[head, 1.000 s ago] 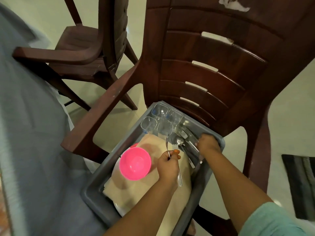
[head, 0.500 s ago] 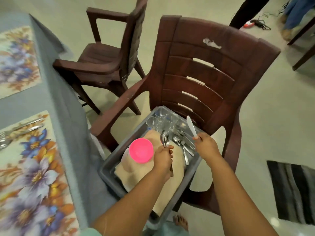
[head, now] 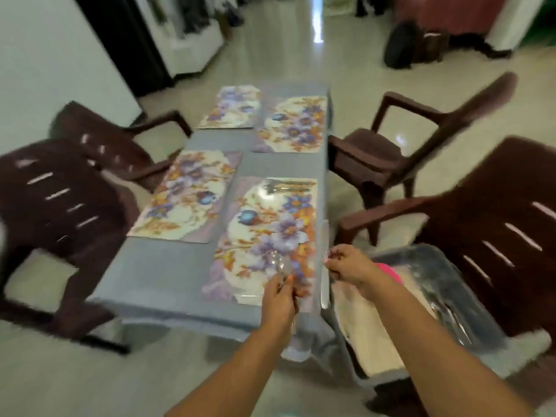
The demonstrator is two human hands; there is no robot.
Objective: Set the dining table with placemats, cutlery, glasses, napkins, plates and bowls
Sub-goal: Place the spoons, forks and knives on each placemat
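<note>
Table (head: pixel 168 269) with four floral placemats (head: pixel 264 236); cutlery (head: pixel 287 186) lies on the near right one.
Left hand (head: pixel 279 296) grips blurred spoon (head: pixel 278 261) over that mat's near end. Right hand (head: pixel 346 266), fingers curled, seems to pinch something; what it is cannot be told. Tub (head: pixel 445 266) on chair (head: pixel 496 236) at right holds pink bowl (head: pixel 389 272), cloth, more cutlery.

Motion blur smears what your left hand (head: pixel 278 299) grips; your right hand (head: pixel 349 267) hides most of the pink bowl (head: pixel 389 273).
</note>
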